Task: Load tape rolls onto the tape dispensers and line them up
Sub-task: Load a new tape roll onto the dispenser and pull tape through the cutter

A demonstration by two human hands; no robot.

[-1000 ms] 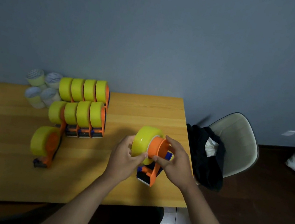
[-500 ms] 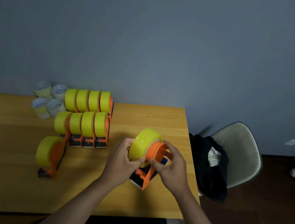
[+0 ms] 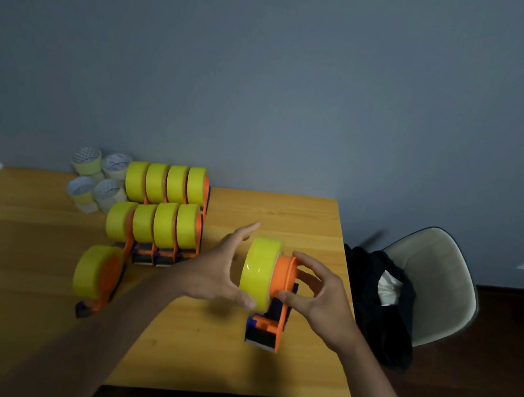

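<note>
Wood table [image 3: 260, 364] under a grey wall [image 3: 273, 79], chair [image 3: 437, 279] at right; right hand [image 3: 317, 294] grips the orange dispenser [image 3: 281, 291], left hand [image 3: 224, 268] spread open beside its yellow roll [image 3: 257, 267].

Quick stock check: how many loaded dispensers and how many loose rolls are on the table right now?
Loaded dispensers in the back row: 4
Loaded dispensers in the front row: 4
Loaded dispenser apart at the left: 1
Loaded dispenser in hand: 1
Loose pale rolls: 4
Total: 10 dispensers, 4 loose rolls, 14 items.
</note>
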